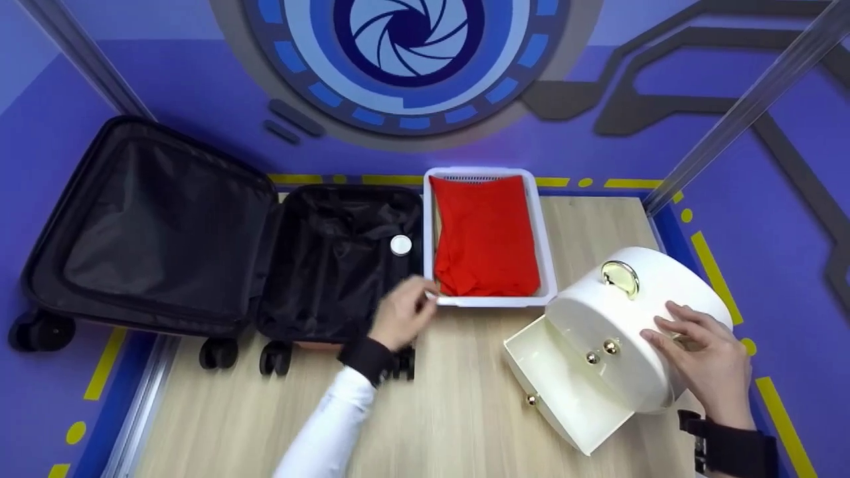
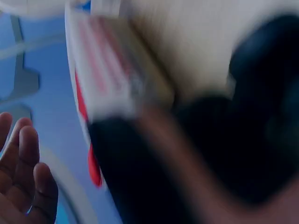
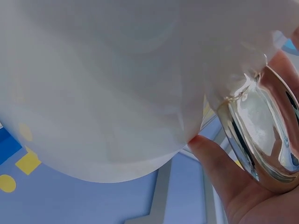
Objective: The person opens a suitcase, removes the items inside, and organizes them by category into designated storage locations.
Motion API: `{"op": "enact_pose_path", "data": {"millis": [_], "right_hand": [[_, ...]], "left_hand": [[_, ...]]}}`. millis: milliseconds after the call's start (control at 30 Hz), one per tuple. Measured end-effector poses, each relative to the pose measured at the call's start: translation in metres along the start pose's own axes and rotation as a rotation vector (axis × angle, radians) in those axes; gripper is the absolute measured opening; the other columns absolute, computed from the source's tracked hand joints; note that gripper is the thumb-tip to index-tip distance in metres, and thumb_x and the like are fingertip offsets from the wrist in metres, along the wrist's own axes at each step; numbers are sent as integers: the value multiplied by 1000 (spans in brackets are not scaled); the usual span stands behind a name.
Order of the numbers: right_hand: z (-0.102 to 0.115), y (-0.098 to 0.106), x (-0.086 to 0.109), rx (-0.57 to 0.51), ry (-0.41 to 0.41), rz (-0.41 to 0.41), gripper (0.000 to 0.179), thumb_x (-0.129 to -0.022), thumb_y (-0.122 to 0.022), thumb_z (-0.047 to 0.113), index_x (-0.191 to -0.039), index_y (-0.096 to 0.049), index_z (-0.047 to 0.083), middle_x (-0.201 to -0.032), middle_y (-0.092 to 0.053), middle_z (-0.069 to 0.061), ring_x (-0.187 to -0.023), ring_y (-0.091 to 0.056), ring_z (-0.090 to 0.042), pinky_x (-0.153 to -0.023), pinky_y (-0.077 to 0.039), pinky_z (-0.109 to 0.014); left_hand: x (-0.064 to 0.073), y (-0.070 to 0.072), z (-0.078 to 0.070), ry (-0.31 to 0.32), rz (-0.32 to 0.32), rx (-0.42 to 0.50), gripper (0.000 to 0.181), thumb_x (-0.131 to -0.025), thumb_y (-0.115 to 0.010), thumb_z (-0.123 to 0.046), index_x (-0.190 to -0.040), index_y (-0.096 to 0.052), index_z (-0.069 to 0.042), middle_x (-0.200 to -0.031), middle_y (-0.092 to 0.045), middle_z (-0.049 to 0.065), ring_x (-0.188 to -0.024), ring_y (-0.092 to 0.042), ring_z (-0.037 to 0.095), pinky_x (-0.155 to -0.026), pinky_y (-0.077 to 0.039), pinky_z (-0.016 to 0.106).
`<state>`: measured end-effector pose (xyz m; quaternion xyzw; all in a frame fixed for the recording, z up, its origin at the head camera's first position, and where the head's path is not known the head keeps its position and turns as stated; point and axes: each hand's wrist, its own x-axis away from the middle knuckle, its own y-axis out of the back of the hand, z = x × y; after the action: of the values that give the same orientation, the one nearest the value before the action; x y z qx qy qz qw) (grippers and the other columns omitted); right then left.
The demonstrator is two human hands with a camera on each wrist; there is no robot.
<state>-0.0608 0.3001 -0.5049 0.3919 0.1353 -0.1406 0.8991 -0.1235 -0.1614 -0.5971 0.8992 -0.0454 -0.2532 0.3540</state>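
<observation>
My left hand, blurred, hovers at the front right corner of an open black suitcase, near the basket's front edge. Nothing shows between its relaxed fingers. Inside the suitcase lies a small round white container. My right hand rests on the rounded side of a white storage box, fingers spread and fairly straight. In the right wrist view the thumb touches the edge of the box, and a gold handle stands between thumb and fingers. One drawer of the box is pulled out.
A white basket holding a folded red cloth stands right of the suitcase against the back wall. The suitcase lid leans open at the left. Clear posts rise at the corners.
</observation>
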Motion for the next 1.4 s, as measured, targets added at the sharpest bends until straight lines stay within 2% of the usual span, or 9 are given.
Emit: {"op": "enact_pose_path", "data": {"millis": [67,133,333,533,700,867,1100,1267,1400], "right_hand": [[0,-1,0,-10,14,1,29,-68,-96,2,-94,-83,5,-119,-76,-12,-114,-56,18,-77,-44,0],[0,-2,1,-16,29,1,29,-68,-96,2,-94,-84,6,-119,-76,-13,-115,-56,17,-77,-44,0],[1,-1,2,-25,29,4,29,-67,-96,1,-94,-84,7,-119,-76,-12,-115,-57,16,-76,-45,-1],[1,0,4,-27,36,4,30,-67,-96,2,-95,-84,8,-120,-75,-11,-115,-57,16,-77,-45,-1],[1,-1,9,-6,45,5,32,-66,-97,4,-94,-84,10,-120,-76,-10,-117,-56,17,-79,-43,0],[1,-1,8,2,31,6,32,-66,-97,4,-94,-84,9,-120,-76,-10,-116,-56,17,-78,-43,0],[0,1,3,2,33,-2,32,-65,-97,2,-94,-84,8,-119,-76,-11,-114,-56,17,-77,-44,0],[-1,1,2,1,27,-4,32,-65,-97,3,-94,-84,9,-119,-76,-10,-114,-56,17,-78,-43,0],[-2,1,0,6,16,-7,32,-66,-97,3,-94,-84,9,-119,-76,-10,-115,-56,17,-78,-43,0]], "left_hand": [[-17,16,16,57,-22,-74,13,-93,-70,-13,-106,-71,-9,-107,-71,5,-94,-67,25,-79,-56,41],[-30,27,31,145,15,-151,16,-94,-70,-15,-109,-70,-9,-110,-69,6,-99,-66,29,-81,-55,46],[-59,32,65,360,296,-343,39,-92,-70,-22,-126,-64,-3,-130,-62,15,-122,-56,38,-97,-48,56],[-76,13,90,381,505,-458,64,-90,-71,-27,-148,-54,-5,-159,-44,16,-143,-41,38,-113,-36,59],[-70,1,104,389,630,-486,76,-89,-72,-29,-158,-45,-12,-170,-26,12,-152,-28,42,-119,-27,63],[-62,-4,109,400,652,-521,68,-86,-75,-26,-151,-56,-14,-164,-41,9,-147,-35,42,-115,-32,62],[-65,-7,105,306,584,-563,40,-83,-79,-8,-122,-74,-6,-132,-67,16,-121,-54,47,-97,-49,56],[-62,-13,112,254,533,-563,20,-81,-78,-4,-101,-79,-6,-117,-72,15,-116,-53,45,-88,-53,55],[-71,1,103,299,581,-479,12,-82,-78,-11,-92,-76,-6,-114,-68,15,-115,-53,46,-88,-53,55]]}}
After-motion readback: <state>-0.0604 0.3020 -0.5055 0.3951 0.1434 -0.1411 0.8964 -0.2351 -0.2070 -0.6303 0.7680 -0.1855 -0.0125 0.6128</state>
